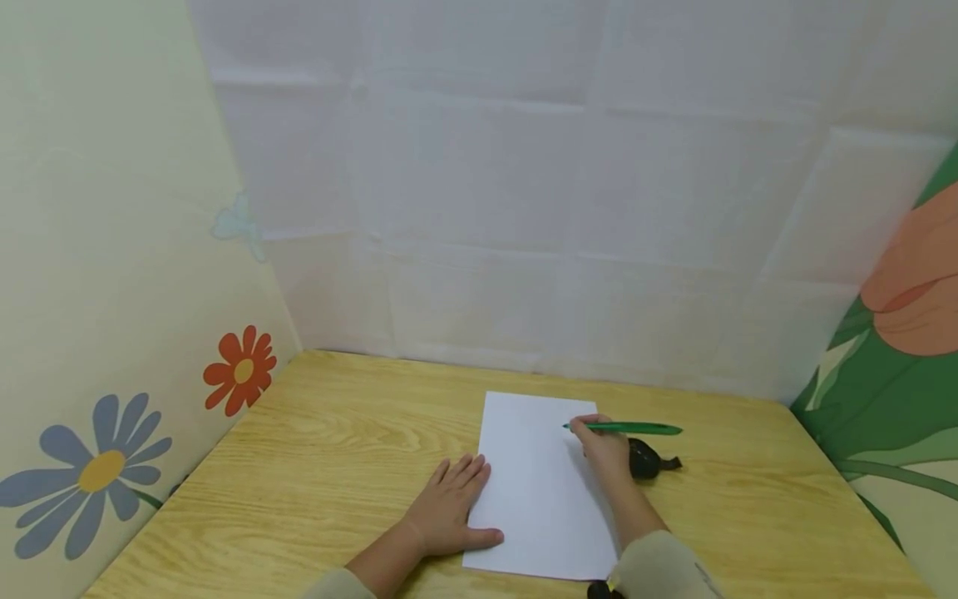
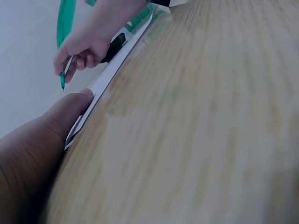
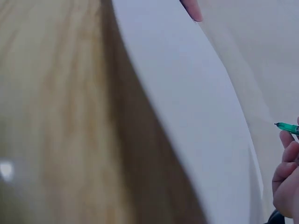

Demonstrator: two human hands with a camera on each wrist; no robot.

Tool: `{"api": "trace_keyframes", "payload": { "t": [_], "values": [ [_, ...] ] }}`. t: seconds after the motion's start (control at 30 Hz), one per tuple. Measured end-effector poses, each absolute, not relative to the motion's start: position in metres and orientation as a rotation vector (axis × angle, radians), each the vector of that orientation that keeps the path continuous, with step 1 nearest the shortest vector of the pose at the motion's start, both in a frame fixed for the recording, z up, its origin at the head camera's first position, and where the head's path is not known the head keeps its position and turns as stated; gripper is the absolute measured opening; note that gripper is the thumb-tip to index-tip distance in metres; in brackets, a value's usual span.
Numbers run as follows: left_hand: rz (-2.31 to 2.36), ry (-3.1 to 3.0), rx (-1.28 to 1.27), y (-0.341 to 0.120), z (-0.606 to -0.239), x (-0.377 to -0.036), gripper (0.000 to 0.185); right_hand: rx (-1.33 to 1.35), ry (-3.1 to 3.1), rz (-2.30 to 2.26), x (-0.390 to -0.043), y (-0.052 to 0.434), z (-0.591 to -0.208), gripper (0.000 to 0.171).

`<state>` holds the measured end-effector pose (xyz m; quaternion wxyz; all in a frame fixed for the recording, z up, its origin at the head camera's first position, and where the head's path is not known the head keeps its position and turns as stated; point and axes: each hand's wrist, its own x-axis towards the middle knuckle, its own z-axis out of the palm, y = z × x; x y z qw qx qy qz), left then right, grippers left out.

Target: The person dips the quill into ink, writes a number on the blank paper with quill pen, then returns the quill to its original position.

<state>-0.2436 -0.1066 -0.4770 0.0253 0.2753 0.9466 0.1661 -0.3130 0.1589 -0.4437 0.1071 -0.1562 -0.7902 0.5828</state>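
The right hand [image 1: 604, 453] pinches a slim green pen [image 1: 629, 428] over smooth rectangular white paper [image 1: 539, 491]; the left hand [image 1: 449, 507] lies flat, fingers straight, on its edge. Grainy pale wooden table [image 1: 314, 466] beneath.

Green pen [image 1: 629, 428], white sheet of paper [image 1: 535, 491], pale yellow wood-grain table [image 1: 314, 449], blue and orange flowers on the cream wall [image 1: 112, 249].

Under the right hand [image 1: 604, 453], matt white paper [image 1: 535, 491]; its green pen [image 1: 629, 428] looks like glossy plastic. The table [image 1: 314, 449] is smooth light wood-grain.
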Motion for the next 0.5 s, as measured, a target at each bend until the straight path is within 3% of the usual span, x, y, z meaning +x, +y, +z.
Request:
{"api": "trace_keyframes", "payload": {
  "t": [0.5],
  "values": [
    [0.515,2.904,0.845,-0.1061,-0.4697,-0.2418,0.101,-0.438,-2.282,1.729,-0.3231,0.1497,-0.4475,0.025]
  ]
}}
